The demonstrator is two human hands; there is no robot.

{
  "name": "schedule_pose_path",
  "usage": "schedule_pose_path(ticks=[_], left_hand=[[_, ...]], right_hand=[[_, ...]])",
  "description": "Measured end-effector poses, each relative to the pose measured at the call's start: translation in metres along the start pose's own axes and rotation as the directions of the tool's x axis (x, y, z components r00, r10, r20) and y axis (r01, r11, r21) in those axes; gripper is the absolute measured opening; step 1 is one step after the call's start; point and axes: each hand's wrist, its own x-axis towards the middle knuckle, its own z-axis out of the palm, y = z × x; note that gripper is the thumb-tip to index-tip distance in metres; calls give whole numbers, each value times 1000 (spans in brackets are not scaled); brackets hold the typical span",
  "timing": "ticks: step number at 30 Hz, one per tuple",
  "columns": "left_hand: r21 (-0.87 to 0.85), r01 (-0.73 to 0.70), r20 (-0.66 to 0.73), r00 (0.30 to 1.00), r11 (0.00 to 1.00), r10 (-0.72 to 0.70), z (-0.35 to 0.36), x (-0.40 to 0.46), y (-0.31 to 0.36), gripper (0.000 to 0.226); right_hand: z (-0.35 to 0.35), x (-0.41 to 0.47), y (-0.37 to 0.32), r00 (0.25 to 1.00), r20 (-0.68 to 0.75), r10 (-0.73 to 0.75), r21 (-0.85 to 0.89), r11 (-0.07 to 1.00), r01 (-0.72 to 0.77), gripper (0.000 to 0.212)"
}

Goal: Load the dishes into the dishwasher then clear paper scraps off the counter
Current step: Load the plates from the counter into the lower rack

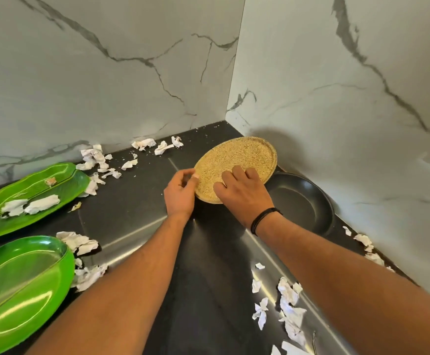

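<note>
My left hand (180, 193) pinched the tan plate (237, 166) rim; my right hand (242, 193) lay flat on it. I judged a level, two-handed lift off the counter (203, 252) safest.

White marble-look walls (106, 80) w/ grey veins meet in corner; dark glossy counter (203, 265)
</note>
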Motion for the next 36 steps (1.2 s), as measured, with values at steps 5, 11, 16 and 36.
schedule_pose_path(ticks=[5,11,16,36], left_hand=[[-23,112,60,992,993,-110,-14,-43,4,38],[-77,256,137,960,964,-244,-35,-107,14,36],[-111,383,220,909,917,-353,-46,-162,30,25],[-291,449,235,890,845,-391,-64,-374,123,13]], right_hand=[[-30,-50,-6,999,-10,-48,-25,999,48,22],[-62,-110,-11,998,-1,-64,-40,997,64,21],[-95,-167,-23,993,-112,49,40,998,-45,29],[-239,-352,-60,55,716,696,697,-709,-109,41]])
